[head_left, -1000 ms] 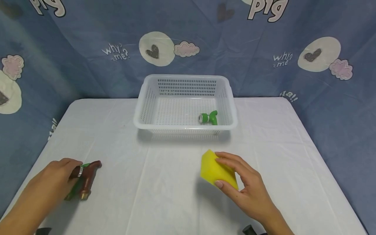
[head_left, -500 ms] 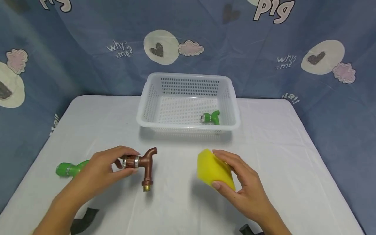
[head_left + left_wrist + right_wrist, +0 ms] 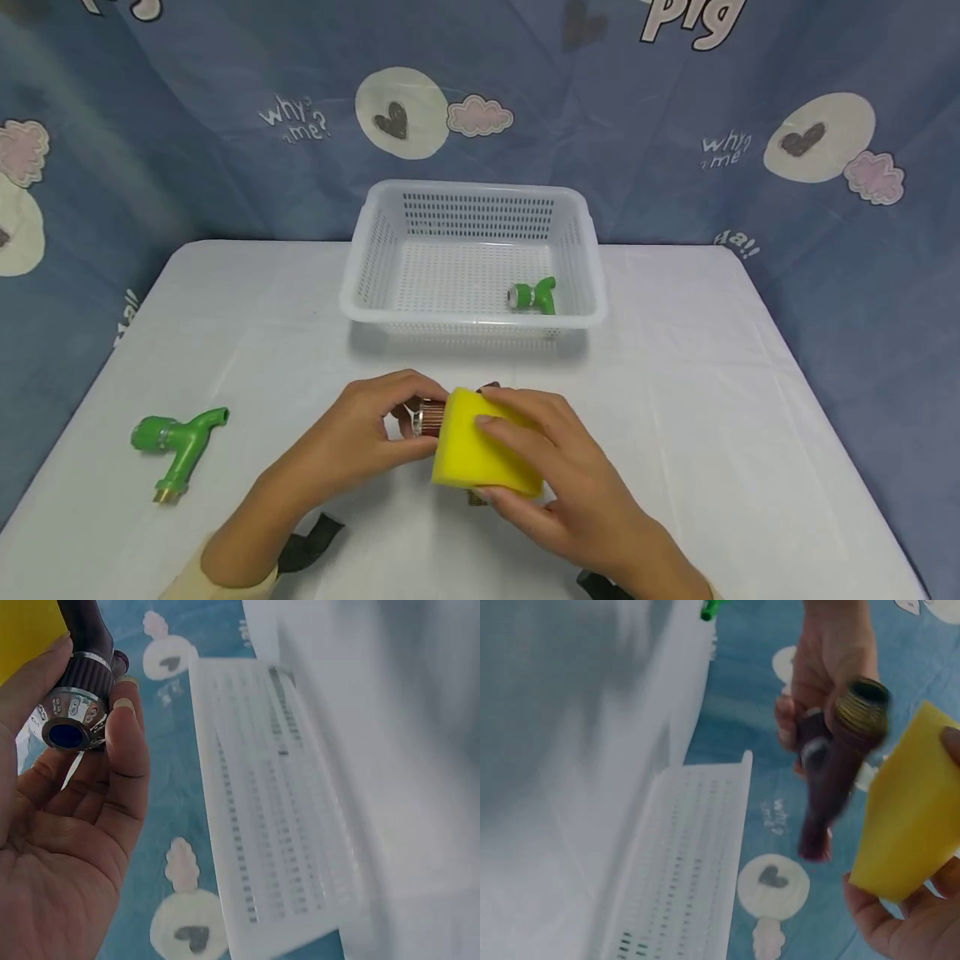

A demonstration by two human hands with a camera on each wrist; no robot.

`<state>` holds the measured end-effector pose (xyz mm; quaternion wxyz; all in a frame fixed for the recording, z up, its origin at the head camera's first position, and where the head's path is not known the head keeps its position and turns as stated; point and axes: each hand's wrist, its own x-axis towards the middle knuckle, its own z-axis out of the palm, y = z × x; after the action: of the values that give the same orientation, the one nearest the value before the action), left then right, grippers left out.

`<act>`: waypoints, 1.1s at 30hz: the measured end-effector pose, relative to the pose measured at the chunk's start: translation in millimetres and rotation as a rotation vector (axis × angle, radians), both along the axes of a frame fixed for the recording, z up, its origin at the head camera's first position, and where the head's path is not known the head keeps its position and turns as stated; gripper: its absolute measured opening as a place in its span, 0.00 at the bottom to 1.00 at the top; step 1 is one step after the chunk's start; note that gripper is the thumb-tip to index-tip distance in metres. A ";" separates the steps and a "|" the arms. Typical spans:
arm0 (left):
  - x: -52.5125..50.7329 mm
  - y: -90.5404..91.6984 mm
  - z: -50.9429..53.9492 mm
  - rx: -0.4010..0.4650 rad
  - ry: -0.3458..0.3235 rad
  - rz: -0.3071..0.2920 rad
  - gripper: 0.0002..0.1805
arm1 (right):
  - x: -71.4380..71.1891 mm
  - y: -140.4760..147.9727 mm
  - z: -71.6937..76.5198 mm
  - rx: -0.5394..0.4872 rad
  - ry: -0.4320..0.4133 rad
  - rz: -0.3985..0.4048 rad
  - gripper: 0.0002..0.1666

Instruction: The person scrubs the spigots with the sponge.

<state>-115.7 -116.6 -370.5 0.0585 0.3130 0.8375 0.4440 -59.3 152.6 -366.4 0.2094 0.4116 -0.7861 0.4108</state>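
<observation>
My left hand [image 3: 375,425] grips a brown tap [image 3: 430,418] by its ribbed collar, over the middle of the table. The tap's metal end with a blue centre shows in the left wrist view, and its brass-threaded outlet [image 3: 864,709] in the right wrist view. My right hand [image 3: 562,475] holds a yellow sponge [image 3: 483,446] between thumb and fingers. From the head, the sponge covers most of the tap's body. The right wrist view shows a gap between sponge [image 3: 911,814] and tap.
A green tap [image 3: 180,450] lies on the white-covered table at the left. The white perforated basket [image 3: 472,320] stands at the back, with a smaller green tap [image 3: 532,296] inside. A blue printed cloth [image 3: 600,133] hangs behind the table.
My left hand has picked up the brown tap from beside the green one and carried it right to the middle. My right hand has shifted left with the sponge, over the tap.
</observation>
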 end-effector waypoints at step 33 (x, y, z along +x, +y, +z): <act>-0.5 19.4 1.3 0.059 0.041 -0.036 0.26 | -0.1 6.9 -6.3 0.195 0.133 -0.157 0.19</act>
<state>-116.3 -97.2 -369.2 0.0398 0.3388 0.8192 0.4610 -59.4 159.5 -372.7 0.2515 0.3936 -0.8364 0.2867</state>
